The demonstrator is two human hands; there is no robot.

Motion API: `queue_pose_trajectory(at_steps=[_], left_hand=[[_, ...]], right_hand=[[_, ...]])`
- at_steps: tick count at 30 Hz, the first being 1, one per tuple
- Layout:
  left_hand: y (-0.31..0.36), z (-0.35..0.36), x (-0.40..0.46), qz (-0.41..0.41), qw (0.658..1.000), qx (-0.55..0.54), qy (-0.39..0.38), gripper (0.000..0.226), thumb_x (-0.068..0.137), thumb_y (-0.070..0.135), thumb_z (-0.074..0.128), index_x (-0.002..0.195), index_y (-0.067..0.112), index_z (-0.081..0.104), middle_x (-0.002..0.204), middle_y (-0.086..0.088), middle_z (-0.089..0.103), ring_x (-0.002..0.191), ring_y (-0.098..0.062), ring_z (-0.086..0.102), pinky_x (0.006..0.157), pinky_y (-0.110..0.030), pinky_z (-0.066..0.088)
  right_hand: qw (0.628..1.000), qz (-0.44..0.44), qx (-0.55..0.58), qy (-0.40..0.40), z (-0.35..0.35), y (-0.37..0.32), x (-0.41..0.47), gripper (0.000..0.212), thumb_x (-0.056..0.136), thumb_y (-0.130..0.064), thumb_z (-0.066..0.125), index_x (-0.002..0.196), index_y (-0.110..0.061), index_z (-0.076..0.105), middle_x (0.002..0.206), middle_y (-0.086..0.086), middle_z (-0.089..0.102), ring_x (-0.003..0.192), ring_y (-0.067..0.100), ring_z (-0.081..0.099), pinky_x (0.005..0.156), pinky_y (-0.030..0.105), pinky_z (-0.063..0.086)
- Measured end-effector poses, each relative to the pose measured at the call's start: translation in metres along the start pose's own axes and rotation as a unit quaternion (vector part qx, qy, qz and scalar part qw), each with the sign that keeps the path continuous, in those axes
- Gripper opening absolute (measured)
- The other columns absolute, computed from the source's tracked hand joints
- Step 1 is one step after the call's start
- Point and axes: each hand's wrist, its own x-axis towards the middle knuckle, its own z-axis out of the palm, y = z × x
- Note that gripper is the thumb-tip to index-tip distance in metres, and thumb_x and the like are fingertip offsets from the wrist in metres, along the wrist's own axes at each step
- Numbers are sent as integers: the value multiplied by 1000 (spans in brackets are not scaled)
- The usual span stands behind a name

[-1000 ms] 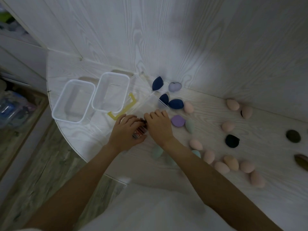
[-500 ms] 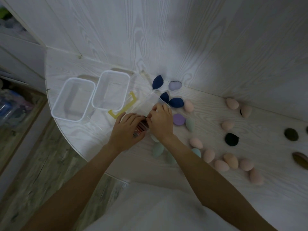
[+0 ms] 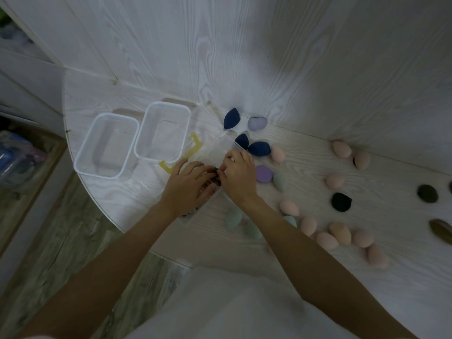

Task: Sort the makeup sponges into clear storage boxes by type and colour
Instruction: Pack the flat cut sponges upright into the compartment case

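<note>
My left hand (image 3: 188, 185) and my right hand (image 3: 241, 177) meet over a third clear box (image 3: 220, 149) with a dark striped label (image 3: 215, 178). Both grip it, the right fingers curled at its edge. Two empty clear boxes (image 3: 107, 145) (image 3: 162, 130) stand to the left. Loose on the white table (image 3: 318, 277) lie navy sponges (image 3: 231, 118) (image 3: 259, 148), a lilac heart sponge (image 3: 256, 123), a purple sponge (image 3: 264, 173), green sponges (image 3: 233, 218) (image 3: 280, 181), several pink sponges (image 3: 326, 239) and a black sponge (image 3: 341, 201).
A yellow handle (image 3: 194, 145) lies beside the middle box. Dark olive (image 3: 427, 194) and brown (image 3: 441, 228) sponges sit at the far right. White panelled walls (image 3: 244, 57) close the back. The table's curved edge drops to a wooden floor (image 3: 61, 241) on the left.
My right hand has slid a little left and away from me along the clear box, closing up against my left hand, and its fingers have curled tighter. The sponges have not moved.
</note>
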Motion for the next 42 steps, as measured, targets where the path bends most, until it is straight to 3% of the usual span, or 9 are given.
queue_pose_trajectory(at_steps=[5,11,14,18,21,25,30,36,42], left_hand=[[-3,4,-1,-23,999,27,-15,38,91,38,41,110,15,64,95,0,69,100,-21,60,101,-45,31],[-2,6,2,-24,999,-26,23,25,90,25,48,100,12,67,102,-3,67,98,-25,60,94,-38,39],[2,-3,8,-44,995,-77,50,21,91,19,50,100,11,67,102,-4,66,97,-24,58,88,-33,45],[36,-28,28,-51,982,-170,62,27,93,27,46,105,12,65,103,-2,66,87,-18,59,76,-25,47],[78,-43,47,19,969,-234,81,27,94,26,47,104,11,67,97,-1,68,75,-15,62,67,-26,51],[144,-38,73,145,953,-244,103,20,91,20,53,95,12,71,87,2,71,76,-10,63,73,-21,47],[242,2,110,188,951,-242,-38,25,88,32,49,91,19,70,72,9,66,64,-9,59,58,-21,47],[351,70,166,136,945,-229,-191,21,90,26,55,108,21,64,101,3,65,87,-10,62,76,-30,51],[449,123,216,102,937,-240,-234,36,92,28,55,126,19,52,123,0,55,107,-14,53,89,-25,40]], right_hand=[[999,-14,-34,4,2,0,-2,11,72,-9,70,65,-8,62,80,4,58,75,22,50,69,34,41],[997,-44,-68,-9,3,-6,-5,18,70,-6,72,55,-10,61,73,4,54,68,22,48,62,31,32],[999,-37,1,-11,-7,1,-12,9,77,-12,71,69,-8,71,82,5,59,75,23,52,64,32,38],[988,29,142,-60,-44,27,-39,20,90,-23,60,104,-12,67,103,5,58,91,17,54,77,29,44],[987,54,133,-67,-82,61,-77,26,92,-25,57,115,-16,61,110,3,59,96,16,54,80,26,41],[988,123,88,-14,-131,119,-146,26,91,-21,58,117,-18,61,105,2,62,91,16,58,74,23,41],[958,269,70,67,-182,220,-223,27,90,-13,57,116,-16,62,106,2,61,88,15,58,74,26,43],[936,346,19,62,-216,350,-272,30,91,-16,55,121,-17,58,119,8,56,106,25,52,88,31,40],[928,372,12,27,-221,447,-267,56,85,-5,57,137,-9,37,142,14,38,127,32,36,104,38,32]])
